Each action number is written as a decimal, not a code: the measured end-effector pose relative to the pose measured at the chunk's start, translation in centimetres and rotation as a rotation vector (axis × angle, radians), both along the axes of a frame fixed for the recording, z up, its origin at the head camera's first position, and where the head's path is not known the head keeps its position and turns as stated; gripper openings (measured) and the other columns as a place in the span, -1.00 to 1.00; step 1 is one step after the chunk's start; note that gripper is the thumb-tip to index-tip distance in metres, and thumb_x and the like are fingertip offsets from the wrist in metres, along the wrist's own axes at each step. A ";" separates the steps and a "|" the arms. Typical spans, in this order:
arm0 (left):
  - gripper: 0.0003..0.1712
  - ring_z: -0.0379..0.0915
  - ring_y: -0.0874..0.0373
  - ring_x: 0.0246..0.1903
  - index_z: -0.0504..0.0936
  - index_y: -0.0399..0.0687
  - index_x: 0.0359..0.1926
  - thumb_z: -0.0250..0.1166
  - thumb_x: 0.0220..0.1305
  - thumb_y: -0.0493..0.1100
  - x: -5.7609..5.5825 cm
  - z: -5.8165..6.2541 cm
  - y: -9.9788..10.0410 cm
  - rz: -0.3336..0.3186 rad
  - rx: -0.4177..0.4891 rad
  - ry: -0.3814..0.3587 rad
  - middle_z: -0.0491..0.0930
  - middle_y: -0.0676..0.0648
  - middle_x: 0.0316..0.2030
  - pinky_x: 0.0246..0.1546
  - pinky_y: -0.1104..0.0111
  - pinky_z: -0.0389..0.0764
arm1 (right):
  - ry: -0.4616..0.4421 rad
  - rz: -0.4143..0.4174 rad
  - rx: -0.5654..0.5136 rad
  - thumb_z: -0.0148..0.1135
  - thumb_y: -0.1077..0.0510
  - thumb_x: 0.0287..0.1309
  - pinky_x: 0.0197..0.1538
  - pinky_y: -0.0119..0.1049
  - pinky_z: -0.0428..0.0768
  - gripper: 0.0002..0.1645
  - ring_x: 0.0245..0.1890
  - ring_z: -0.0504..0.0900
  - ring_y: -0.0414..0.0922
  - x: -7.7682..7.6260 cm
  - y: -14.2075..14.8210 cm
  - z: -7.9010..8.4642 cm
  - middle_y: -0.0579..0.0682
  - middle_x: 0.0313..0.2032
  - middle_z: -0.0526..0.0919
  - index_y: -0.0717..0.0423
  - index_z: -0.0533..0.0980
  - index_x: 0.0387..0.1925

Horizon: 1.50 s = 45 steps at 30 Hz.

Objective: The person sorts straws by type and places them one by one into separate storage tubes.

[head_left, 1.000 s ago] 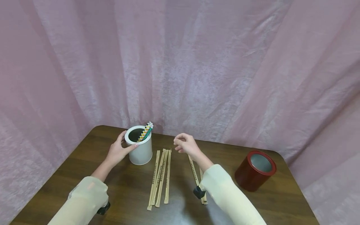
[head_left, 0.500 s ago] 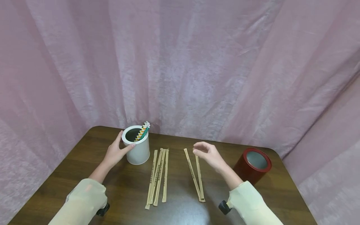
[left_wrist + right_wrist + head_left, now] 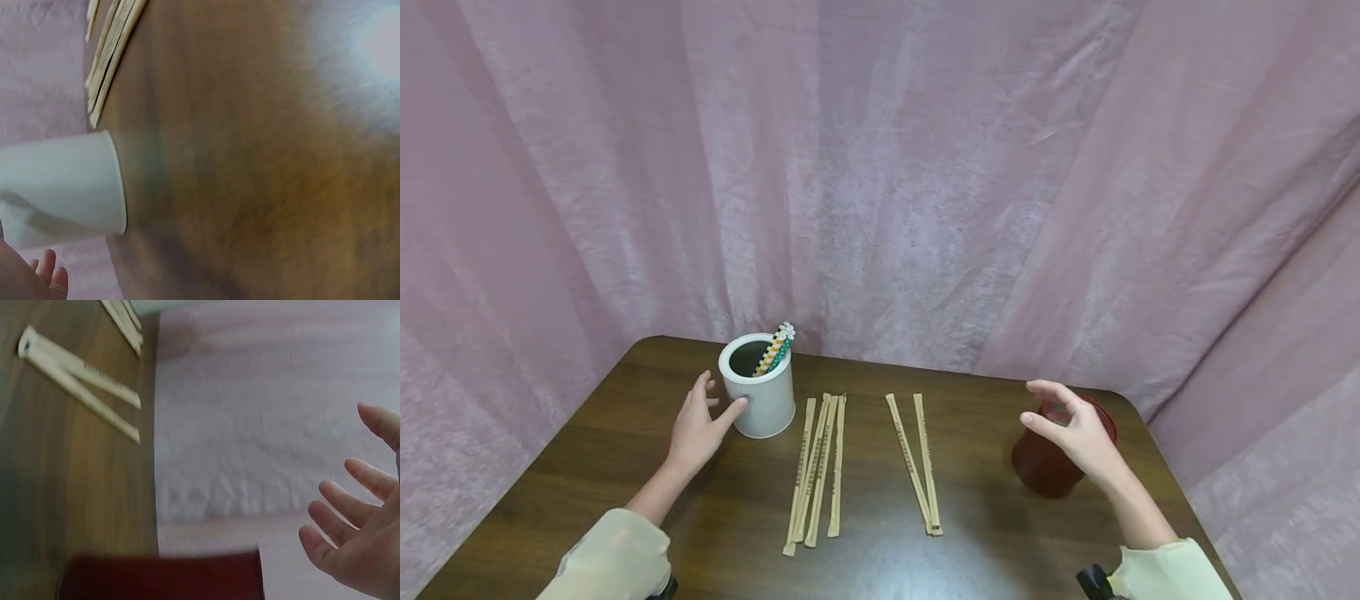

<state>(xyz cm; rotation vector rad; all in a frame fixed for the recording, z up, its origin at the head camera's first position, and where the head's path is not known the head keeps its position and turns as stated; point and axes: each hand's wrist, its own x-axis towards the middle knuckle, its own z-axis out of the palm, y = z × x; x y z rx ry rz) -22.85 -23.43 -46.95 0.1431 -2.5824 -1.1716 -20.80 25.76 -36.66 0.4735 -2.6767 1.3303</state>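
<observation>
A white can (image 3: 763,408) stands at the left of the table, holding patterned, pen-like sticks (image 3: 772,352) topped with white flowers. Beside its left wall is my left hand (image 3: 694,433), fingers spread and thumb tip right by the can. The left wrist view shows the can's smooth side (image 3: 69,187) and a few fingertips (image 3: 47,269). At the right, my right hand (image 3: 1078,433) is in front of and above a red can (image 3: 1045,467), hiding part of its rim. Its fingers (image 3: 344,503) are spread apart and hold nothing in the right wrist view.
Several long, paper-wrapped sticks (image 3: 816,475) with dark print lie just right of the white can. Two more wrapped sticks (image 3: 913,467) form a narrow V mid-table. A pink curtain (image 3: 887,208) hangs behind the brown wooden table (image 3: 1000,533).
My right hand has moved right, from the middle of the table to the red can. My left hand has come off the white can's rim, drawing slightly down and left.
</observation>
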 end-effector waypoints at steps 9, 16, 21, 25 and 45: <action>-0.44 0.51 -0.07 -0.27 0.26 -0.32 0.07 0.18 0.12 -0.11 1.3 -0.9 1.7 0.036 -0.081 -0.041 0.48 -0.27 -0.14 -0.29 0.12 0.44 | 0.034 -0.137 0.102 0.17 0.04 0.08 -0.07 -0.52 0.24 -0.28 0.06 0.21 -0.39 0.4 4.9 -0.9 0.17 0.17 0.24 0.09 0.14 0.23; -0.61 0.54 0.08 -0.41 0.40 -0.24 -0.10 0.22 0.05 -0.17 1.5 -2.2 3.3 -0.017 -0.052 -0.118 0.60 -0.15 -0.33 -0.40 0.29 0.44 | -0.052 -0.141 0.074 0.20 0.07 0.05 -0.05 -0.52 0.35 -0.11 0.15 0.24 -0.05 0.3 7.2 -2.0 0.24 0.20 0.16 0.16 -0.05 0.30; -0.67 0.55 0.04 -0.38 0.48 -0.26 -0.17 0.25 0.02 -0.19 1.6 -2.9 4.7 -0.078 -0.056 -0.143 0.63 -0.14 -0.38 -0.31 0.19 0.47 | -0.122 -0.160 0.055 0.20 0.07 0.04 0.05 -0.29 0.32 -0.01 0.19 0.12 0.17 0.1 7.9 -2.8 0.29 0.26 0.05 0.18 -0.18 0.32; -0.65 0.53 -0.08 -0.24 0.48 -0.29 -0.15 0.25 0.03 -0.19 1.4 -3.2 5.6 -0.136 -0.062 -0.166 0.63 -0.17 -0.35 -0.19 0.08 0.44 | -0.131 -0.183 0.044 0.21 0.07 0.03 0.11 -0.32 0.27 0.03 0.21 0.07 0.20 -0.2 8.3 -3.4 0.31 0.27 -0.02 0.20 -0.22 0.33; -0.60 0.54 0.02 -0.36 0.50 -0.34 -0.12 0.24 0.04 -0.16 -1.0 -4.1 7.9 -0.181 -0.139 -0.232 0.62 -0.14 -0.41 -0.29 0.17 0.49 | -0.217 -0.215 -0.036 0.15 0.02 0.08 0.04 0.24 0.22 0.03 0.16 0.11 0.22 -0.4 8.8 -5.1 0.36 0.25 0.02 0.23 -0.28 0.32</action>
